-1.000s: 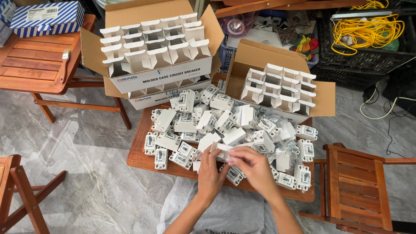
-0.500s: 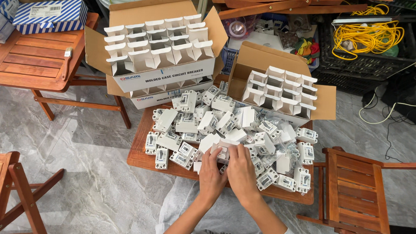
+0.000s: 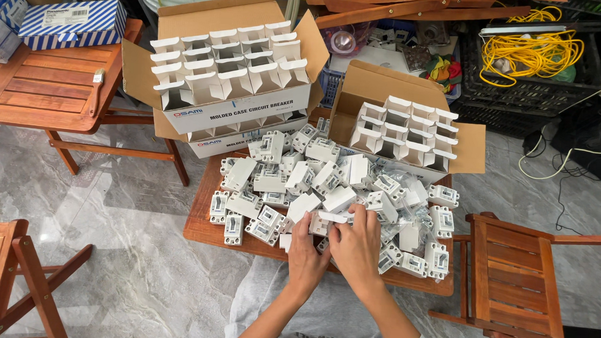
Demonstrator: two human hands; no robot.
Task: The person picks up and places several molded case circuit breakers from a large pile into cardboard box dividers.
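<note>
My left hand [image 3: 308,253] and my right hand [image 3: 357,246] meet at the near edge of a small wooden table [image 3: 201,227]. Together they hold a small white cardboard box [image 3: 328,220] between the fingertips. What is inside the box is hidden by my fingers. A heap of several white plastic breaker units [image 3: 327,184] covers the table just beyond my hands.
Two open cartons of small white boxes stand behind the heap: a large one [image 3: 230,69] at the left, a smaller one [image 3: 405,130] at the right. Wooden tables [image 3: 37,86] and stools [image 3: 514,269] surround me. A black crate with yellow cable [image 3: 526,50] sits at the far right.
My hands have drawn closer together on the small white box and turned it slightly; the view has shifted a little. The heap and cartons have not moved.
</note>
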